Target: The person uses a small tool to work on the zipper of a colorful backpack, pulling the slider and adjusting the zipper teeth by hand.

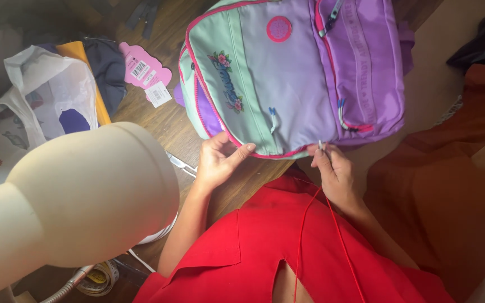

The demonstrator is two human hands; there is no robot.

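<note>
Fingers of the left hand (217,160) pinch the backpack (293,73) at its bottom edge, steadying it; beside them, the right hand (332,168) grips a needle (320,145) trailing red thread (310,224) against that edge.

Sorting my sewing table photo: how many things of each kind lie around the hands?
Mint and purple fabric backpack: 1
Sewing needle with red thread: 1
Pink card tag: 1
White plastic bag: 1
Rolled measuring tape: 1
Cream lamp shade: 1
Total: 6
</note>
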